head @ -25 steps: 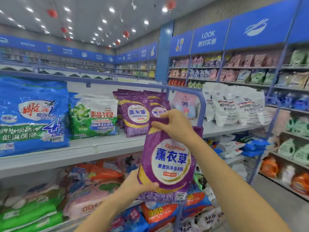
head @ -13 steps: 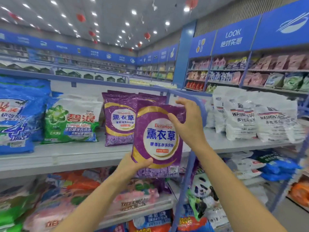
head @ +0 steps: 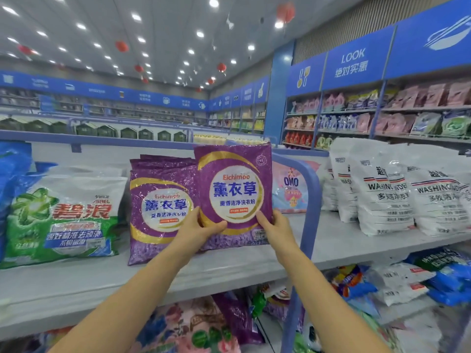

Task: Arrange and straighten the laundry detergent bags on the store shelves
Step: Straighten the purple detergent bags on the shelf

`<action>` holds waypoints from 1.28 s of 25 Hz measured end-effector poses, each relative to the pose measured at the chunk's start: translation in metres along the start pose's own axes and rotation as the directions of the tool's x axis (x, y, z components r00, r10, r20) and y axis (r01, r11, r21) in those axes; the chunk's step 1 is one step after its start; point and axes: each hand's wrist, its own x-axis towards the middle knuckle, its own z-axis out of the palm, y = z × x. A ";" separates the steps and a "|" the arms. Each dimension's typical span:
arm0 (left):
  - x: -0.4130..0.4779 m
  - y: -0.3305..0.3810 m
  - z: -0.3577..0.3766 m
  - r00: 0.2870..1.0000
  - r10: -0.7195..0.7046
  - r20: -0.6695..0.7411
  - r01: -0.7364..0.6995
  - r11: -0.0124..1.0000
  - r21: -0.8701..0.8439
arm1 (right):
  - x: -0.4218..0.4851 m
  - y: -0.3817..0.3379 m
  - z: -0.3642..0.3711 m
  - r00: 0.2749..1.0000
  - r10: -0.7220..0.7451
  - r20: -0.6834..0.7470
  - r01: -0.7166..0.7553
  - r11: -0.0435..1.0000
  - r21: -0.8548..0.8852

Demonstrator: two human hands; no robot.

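Note:
A purple lavender detergent bag (head: 234,189) stands upright on the grey shelf (head: 331,243), just right of a row of matching purple bags (head: 160,207). My left hand (head: 201,228) grips its lower left corner, thumb on the front. My right hand (head: 275,228) holds its lower right edge. The held bag overlaps the right side of the purple row and stands taller in view.
A green and white bag (head: 63,217) and a blue bag (head: 12,169) lie to the left. A pink OMO bag (head: 290,189) sits behind a blue upright post (head: 309,212). White washing powder bags (head: 382,192) stand right. Mixed bags fill the lower shelf (head: 204,324).
Both hands lifted the purple bag from below the shelf up onto it, beside the purple row. My right hand slid from the bag's top to its lower right edge.

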 end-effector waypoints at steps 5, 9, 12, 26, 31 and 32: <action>0.012 -0.008 0.021 0.986 0.103 -0.132 -0.062 0.957 0.285 | 0.031 0.043 -0.001 0.996 0.066 0.055 -0.052 0.974 -0.221; 0.013 -0.012 0.027 0.995 0.072 -0.075 -0.022 0.853 0.521 | 0.045 0.045 -0.013 0.956 0.102 0.274 0.004 0.933 -0.359; 0.016 -0.010 0.033 0.987 0.113 -0.118 -0.022 0.811 0.585 | 0.052 0.035 -0.022 0.878 0.136 0.459 0.080 0.904 -0.420; 0.003 -0.021 0.048 0.940 0.219 -0.261 0.036 0.698 0.716 | 0.046 0.055 -0.016 0.958 -0.276 0.084 0.282 0.834 -0.475; -0.026 -0.015 0.038 0.908 0.315 -0.275 0.036 0.597 0.801 | 0.025 0.037 -0.015 0.930 -0.281 0.236 0.367 0.741 -0.562; -0.035 -0.015 0.038 0.906 0.326 -0.270 0.033 0.582 0.813 | 0.019 0.035 -0.015 0.917 -0.293 0.272 0.399 0.724 -0.564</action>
